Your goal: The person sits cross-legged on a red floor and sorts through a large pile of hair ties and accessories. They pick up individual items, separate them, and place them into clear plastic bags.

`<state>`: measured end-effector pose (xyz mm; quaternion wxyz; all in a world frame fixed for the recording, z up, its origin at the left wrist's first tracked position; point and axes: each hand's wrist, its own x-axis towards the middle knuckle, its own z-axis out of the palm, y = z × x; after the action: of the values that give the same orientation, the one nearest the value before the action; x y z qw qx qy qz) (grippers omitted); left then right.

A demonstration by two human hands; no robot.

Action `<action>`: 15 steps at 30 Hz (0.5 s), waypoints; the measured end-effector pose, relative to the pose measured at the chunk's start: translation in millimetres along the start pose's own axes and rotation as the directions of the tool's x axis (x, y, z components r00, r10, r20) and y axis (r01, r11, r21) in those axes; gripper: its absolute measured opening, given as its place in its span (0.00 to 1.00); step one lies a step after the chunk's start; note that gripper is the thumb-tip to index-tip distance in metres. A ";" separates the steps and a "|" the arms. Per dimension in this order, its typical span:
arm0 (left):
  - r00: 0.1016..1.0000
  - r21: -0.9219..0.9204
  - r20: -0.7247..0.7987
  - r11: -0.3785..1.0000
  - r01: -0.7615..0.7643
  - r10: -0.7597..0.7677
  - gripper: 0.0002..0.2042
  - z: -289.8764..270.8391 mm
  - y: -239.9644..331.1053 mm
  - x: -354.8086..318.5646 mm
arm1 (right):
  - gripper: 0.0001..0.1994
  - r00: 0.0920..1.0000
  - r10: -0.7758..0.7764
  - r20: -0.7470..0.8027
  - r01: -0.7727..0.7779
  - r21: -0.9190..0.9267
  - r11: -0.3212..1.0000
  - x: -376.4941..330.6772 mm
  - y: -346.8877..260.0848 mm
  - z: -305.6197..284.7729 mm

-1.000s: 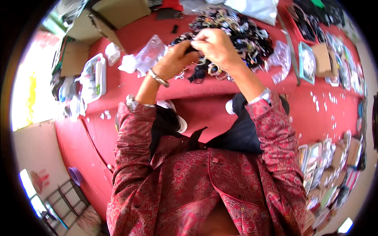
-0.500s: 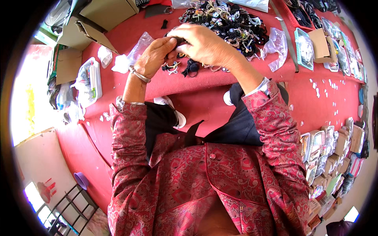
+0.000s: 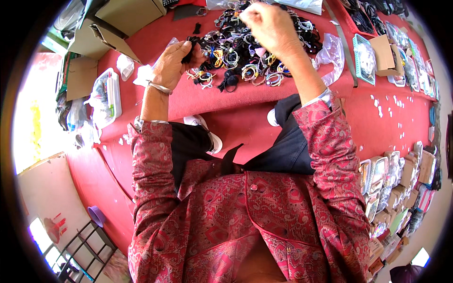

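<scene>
My left hand is closed around a small bunch of black hair ties, held at the left edge of a big heap of hair ties. The heap is mostly black, mixed with grey, yellow and beige loops and small shiny charms. Over its far middle part my right hand is raised, its fingers bent and their tips smeared by motion, so whether it holds anything cannot be told. A separate black bunch lies at the near edge of the heap.
Clear plastic bags lie right of the heap on the red-covered table. Open cardboard boxes and a white plastic bin stand at the left. A turquoise basket stands at the right, near a red crate.
My hands were together over the near left of the heap. Now the right hand has moved away, up and to the right, while the left has shifted slightly left with the black hair ties.
</scene>
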<state>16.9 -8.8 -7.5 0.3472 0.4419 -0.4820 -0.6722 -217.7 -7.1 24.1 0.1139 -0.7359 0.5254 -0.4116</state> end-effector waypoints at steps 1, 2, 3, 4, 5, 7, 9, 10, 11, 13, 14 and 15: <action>0.999 -0.018 -0.032 1.000 -0.015 0.015 0.11 2.6 0.2 1.6 | 0.10 0.999 0.017 0.027 -0.016 -0.037 0.999 -4.1 1.4 6.2; 0.999 0.092 0.027 0.995 -0.044 0.042 0.11 -0.9 -2.0 5.1 | 0.10 0.995 -0.094 0.043 0.098 -0.102 0.990 -5.8 3.3 13.8; 0.998 0.087 0.039 0.994 -0.061 0.058 0.11 -3.5 -5.1 6.4 | 0.10 0.991 -0.071 0.113 0.082 -0.101 0.991 -8.2 -7.1 15.7; 0.996 0.081 0.052 0.994 -0.079 0.075 0.11 -5.2 -7.9 7.4 | 0.10 0.989 -0.119 0.090 0.129 -0.109 0.986 -10.4 -5.5 20.8; 0.994 0.076 0.066 0.992 -0.096 0.091 0.11 -7.0 -10.1 8.1 | 0.10 0.984 -0.167 0.067 0.174 -0.117 0.978 -12.9 -3.3 24.8; 0.999 -0.057 -0.005 0.997 -0.051 0.051 0.11 -15.2 -12.0 9.4 | 0.10 0.983 -0.144 0.114 0.160 -0.155 0.975 -13.7 -1.9 22.5; 0.997 -0.137 -0.074 0.990 -0.018 0.008 0.12 -16.8 -10.8 8.8 | 0.10 0.983 -0.102 0.156 0.132 -0.191 0.973 -14.0 -3.9 20.0; 0.994 -0.151 -0.110 0.989 -0.005 -0.012 0.12 -15.6 -7.2 6.4 | 0.10 0.982 -0.073 0.173 0.109 -0.208 0.972 -14.4 -7.5 18.7; 0.989 -0.166 -0.145 0.986 0.008 -0.032 0.12 -14.9 -5.4 5.2 | 0.10 0.981 -0.044 0.191 0.087 -0.225 0.970 -14.8 -9.6 17.9; 0.988 -0.163 -0.152 0.987 -0.004 -0.021 0.12 -16.5 -4.7 6.8 | 0.11 0.979 -0.034 0.202 0.084 -0.242 0.967 -15.1 -11.0 16.3; 0.987 -0.161 -0.158 0.987 -0.009 -0.016 0.13 -16.6 -5.1 6.9 | 0.11 0.978 -0.029 0.208 0.082 -0.250 0.965 -15.2 -11.3 16.0; 0.986 -0.160 -0.164 0.987 -0.015 -0.012 0.13 -16.9 -6.0 7.4 | 0.11 0.979 -0.034 0.200 0.085 -0.251 0.964 -15.2 -11.1 16.1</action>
<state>29.7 -19.4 -17.7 0.4206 0.4659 -0.3965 -0.6699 -200.1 6.5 13.1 0.0553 -0.7966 0.5383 -0.2695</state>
